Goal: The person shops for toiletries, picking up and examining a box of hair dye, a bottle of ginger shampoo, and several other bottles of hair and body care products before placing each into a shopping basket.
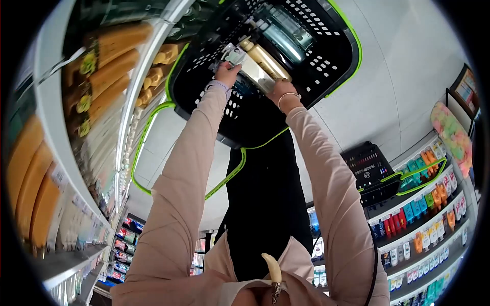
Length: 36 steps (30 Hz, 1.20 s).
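A black shopping basket (338,57) with a lime-green rim is in front of me, several bottles lying in it. My left hand (227,74) is closed around the top end of a pale bottle (255,73), beside a clear, pump-like part. My right hand (284,95) grips the lower end of that same bottle, and its fingers are partly hidden. Right alongside lies a gold bottle (266,60), close to my right fingertips. Deeper in the basket, a silvery teal bottle (284,45) rests against the far side.
The basket's green handle (148,145) hangs down on the left. Shelves of amber-coloured bottles (116,48) rise close by on that side. At the right, a second black basket (368,168) stands near curved shelves of colourful tubes (395,222). Pale tiles (380,94) cover the floor.
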Tool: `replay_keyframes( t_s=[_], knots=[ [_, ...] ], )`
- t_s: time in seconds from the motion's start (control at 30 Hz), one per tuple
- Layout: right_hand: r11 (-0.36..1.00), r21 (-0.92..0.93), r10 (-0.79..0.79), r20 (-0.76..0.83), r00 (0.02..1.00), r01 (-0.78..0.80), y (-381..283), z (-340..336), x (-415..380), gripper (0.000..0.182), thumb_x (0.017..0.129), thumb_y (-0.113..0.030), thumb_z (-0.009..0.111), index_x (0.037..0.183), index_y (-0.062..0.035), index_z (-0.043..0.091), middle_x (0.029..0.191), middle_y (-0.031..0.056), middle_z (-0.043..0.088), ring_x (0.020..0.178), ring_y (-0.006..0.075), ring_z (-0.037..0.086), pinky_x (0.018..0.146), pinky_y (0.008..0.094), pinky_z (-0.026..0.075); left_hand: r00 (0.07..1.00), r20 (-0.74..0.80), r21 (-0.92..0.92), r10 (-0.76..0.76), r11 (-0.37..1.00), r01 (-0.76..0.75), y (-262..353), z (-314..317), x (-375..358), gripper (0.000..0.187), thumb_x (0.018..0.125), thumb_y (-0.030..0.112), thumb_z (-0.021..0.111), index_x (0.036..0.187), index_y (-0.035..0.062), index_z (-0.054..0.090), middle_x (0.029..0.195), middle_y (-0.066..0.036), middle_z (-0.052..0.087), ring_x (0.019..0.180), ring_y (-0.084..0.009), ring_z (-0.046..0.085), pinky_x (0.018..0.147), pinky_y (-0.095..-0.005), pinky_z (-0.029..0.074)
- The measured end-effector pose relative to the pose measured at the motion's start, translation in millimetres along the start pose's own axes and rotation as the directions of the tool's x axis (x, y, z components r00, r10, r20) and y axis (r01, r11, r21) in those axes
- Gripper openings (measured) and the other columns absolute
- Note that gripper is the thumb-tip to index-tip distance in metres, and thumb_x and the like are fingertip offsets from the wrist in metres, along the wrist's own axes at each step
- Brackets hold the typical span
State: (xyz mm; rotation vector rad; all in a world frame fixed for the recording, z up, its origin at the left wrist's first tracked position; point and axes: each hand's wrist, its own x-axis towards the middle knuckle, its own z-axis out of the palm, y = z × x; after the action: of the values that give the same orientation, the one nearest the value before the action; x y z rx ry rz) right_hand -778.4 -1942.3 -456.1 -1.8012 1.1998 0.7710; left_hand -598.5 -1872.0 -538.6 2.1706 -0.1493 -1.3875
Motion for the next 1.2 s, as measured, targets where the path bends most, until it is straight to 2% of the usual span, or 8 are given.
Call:
replay_keyframes(
  t_s=[0.27, 0.57, 0.8, 0.87, 0.93, 1.0, 1.13, 1.2],
  knots=[
    [0.986, -0.123, 0.110, -0.004, 0.994, -0.110, -7.1, 17.2, 12.0, 0.054, 0.065, -0.033, 0.067, 0.102, 0.0013, 0.049, 0.100, 0.0150, 0.053, 0.092, 0.0271, 0.054, 0.075, 0.0317, 0.046, 0.979, 0.148, -0.298, -0.136, 0.938, 0.176, 7.1, 21.0, 0.9, 0.044, 0.072, 0.018, 0.063, 0.112, 0.0183, 0.045, 0.107, 0.004, 0.050, 0.099, -0.0132, 0.044, 0.082, -0.0379, 0.032],
    [0.968, -0.205, 0.139, -0.028, 0.990, -0.142, -10.4, 26.7, 5.1, 0.051, 0.061, -0.028, 0.069, 0.101, -0.0033, 0.049, 0.101, 0.0122, 0.052, 0.090, 0.0245, 0.055, 0.074, 0.0326, 0.047, 0.996, 0.094, -0.257, -0.011, 0.966, 0.035, -6.6, 1.6, -13.6, 0.034, 0.070, 0.018, 0.066, 0.100, 0.0070, 0.054, 0.089, 0.000, 0.056, 0.077, -0.0089, 0.051, 0.062, -0.0231, 0.039],
    [0.976, 0.214, 0.083, -0.259, 0.962, -0.026, -48.6, -5.0, -93.9, 0.053, 0.055, -0.020, 0.072, 0.096, -0.0006, 0.044, 0.104, 0.0155, 0.043, 0.082, 0.0343, 0.053, 0.070, 0.0380, 0.046, 0.972, -0.072, -0.079, 0.223, 0.970, -0.228, 43.2, -73.2, -130.8, 0.035, 0.069, 0.027, 0.067, 0.081, -0.0041, 0.057, 0.067, -0.006, 0.058, 0.051, -0.0106, 0.051, 0.048, -0.0220, 0.039],
    [0.971, 0.080, -0.144, -0.563, 0.814, 0.227, -49.9, 3.6, -117.7, 0.054, 0.054, -0.020, 0.074, 0.094, -0.0001, 0.044, 0.095, 0.0145, 0.048, 0.076, 0.0316, 0.054, 0.067, 0.0360, 0.046, 0.989, 0.021, -0.406, 0.143, 0.906, -0.122, 56.3, -96.7, -171.5, 0.035, 0.073, 0.013, 0.063, 0.103, -0.0004, 0.051, 0.097, -0.006, 0.056, 0.087, -0.0122, 0.054, 0.075, -0.0228, 0.042],
    [0.881, 0.426, -0.008, -0.418, 0.908, 0.204, -58.4, -10.0, -149.7, 0.045, 0.059, -0.020, 0.072, 0.091, 0.0001, 0.047, 0.084, 0.0109, 0.053, 0.070, 0.0240, 0.054, 0.061, 0.0295, 0.046, 0.985, 0.008, -0.479, 0.175, 0.865, -0.149, 75.9, -124.9, -217.1, 0.039, 0.073, 0.010, 0.063, 0.107, -0.0005, 0.047, 0.101, -0.006, 0.055, 0.089, -0.0129, 0.052, 0.078, -0.0244, 0.042],
    [0.437, 0.893, -0.120, 0.175, 0.977, -0.106, -69.7, -37.6, -172.0, 0.035, 0.067, -0.017, 0.068, 0.092, -0.0002, 0.050, 0.077, 0.0071, 0.055, 0.069, 0.0165, 0.054, 0.058, 0.0222, 0.045, 0.937, -0.049, -0.335, 0.347, 0.878, -0.343, 95.6, -156.6, -262.3, 0.044, 0.073, 0.008, 0.062, 0.112, 0.0003, 0.044, 0.103, -0.007, 0.053, 0.094, -0.0140, 0.051, 0.079, -0.0266, 0.041],
    [0.193, 0.945, -0.182, 0.299, 0.937, -0.264, -134.6, -102.3, -261.5, 0.032, 0.075, -0.013, 0.059, 0.100, 0.0032, 0.049, 0.082, 0.0058, 0.054, 0.071, 0.0136, 0.055, 0.061, 0.0220, 0.047, 0.888, -0.090, -0.479, 0.451, 0.762, -0.436, 142.3, -209.5, -356.5, 0.052, 0.071, 0.004, 0.063, 0.116, 0.0011, 0.038, 0.107, -0.008, 0.050, 0.094, -0.0144, 0.050, 0.080, -0.0262, 0.042],
    [0.248, 0.938, -0.234, 0.303, 0.924, -0.244, -160.2, -115.3, -287.4, 0.032, 0.077, -0.013, 0.058, 0.102, 0.0046, 0.048, 0.088, 0.0068, 0.054, 0.077, 0.0141, 0.055, 0.065, 0.0229, 0.047, 0.859, -0.122, -0.503, 0.497, 0.715, -0.485, 154.7, -236.2, -398.7, 0.055, 0.070, 0.003, 0.064, 0.117, 0.0011, 0.036, 0.108, -0.008, 0.049, 0.094, -0.0148, 0.050, 0.080, -0.0260, 0.042]
  ],
)
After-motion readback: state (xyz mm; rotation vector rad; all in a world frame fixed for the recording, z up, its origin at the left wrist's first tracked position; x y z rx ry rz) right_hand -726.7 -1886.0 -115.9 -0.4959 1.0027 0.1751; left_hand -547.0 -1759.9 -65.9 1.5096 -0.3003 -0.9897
